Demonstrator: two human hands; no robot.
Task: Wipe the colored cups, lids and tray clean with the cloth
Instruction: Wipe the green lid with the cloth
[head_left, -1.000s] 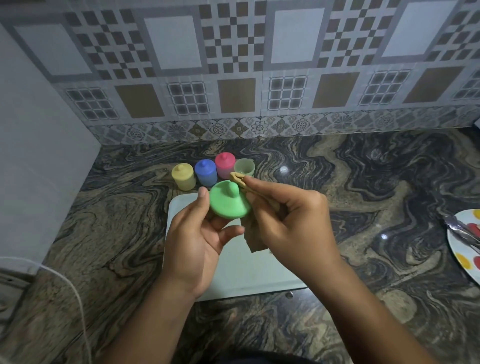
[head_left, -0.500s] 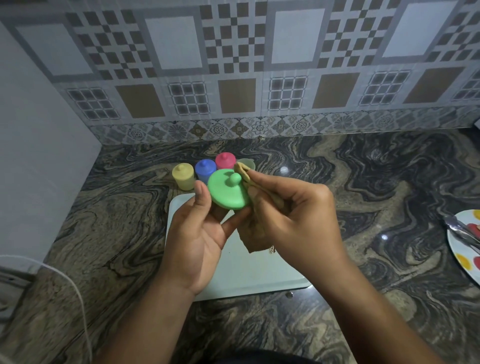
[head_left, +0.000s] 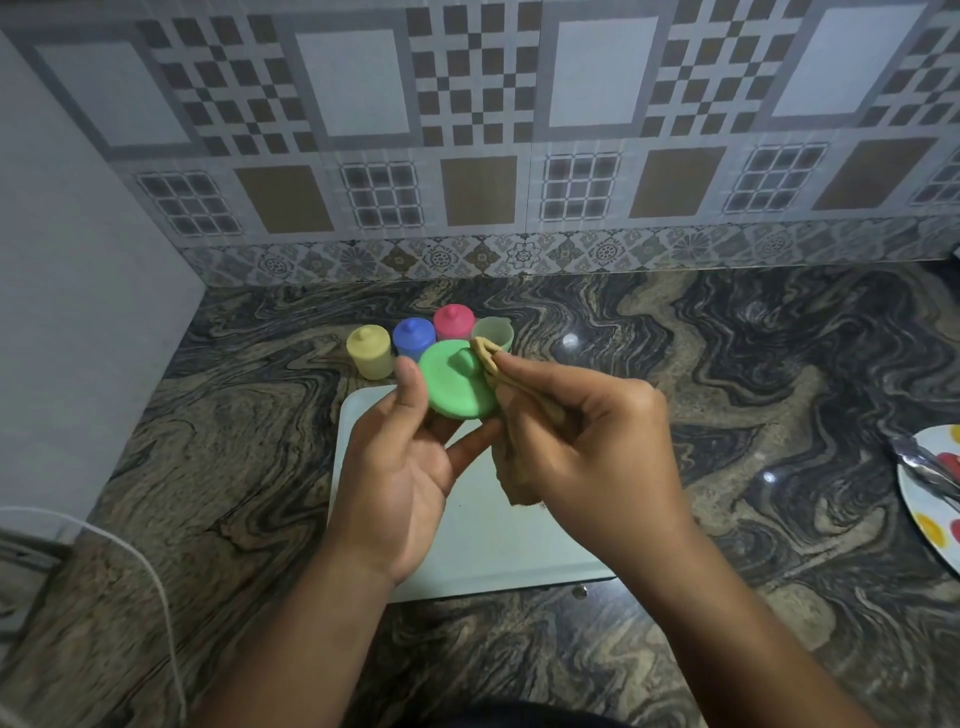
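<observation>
Back wall: tiled backsplash (head_left: 571, 130), grey, white and brown squares with checker patterns. Ornate floral border strip (head_left: 519, 254) along its base. Left: plain pale grey side wall (head_left: 78, 312). Countertop (head_left: 753, 364): polished dark granite with swirling tan veins, small bright light glints (head_left: 570, 341). Dim, even lighting. White cable (head_left: 156, 582) lower left.

One wide-angle view from the person's head, facing forward and down. The left hand (head_left: 400, 467) and right hand (head_left: 587, 447) fill the centre, close to the lens. The counter (head_left: 727, 415) stretches beyond them to the wall (head_left: 467, 130) at top.
</observation>
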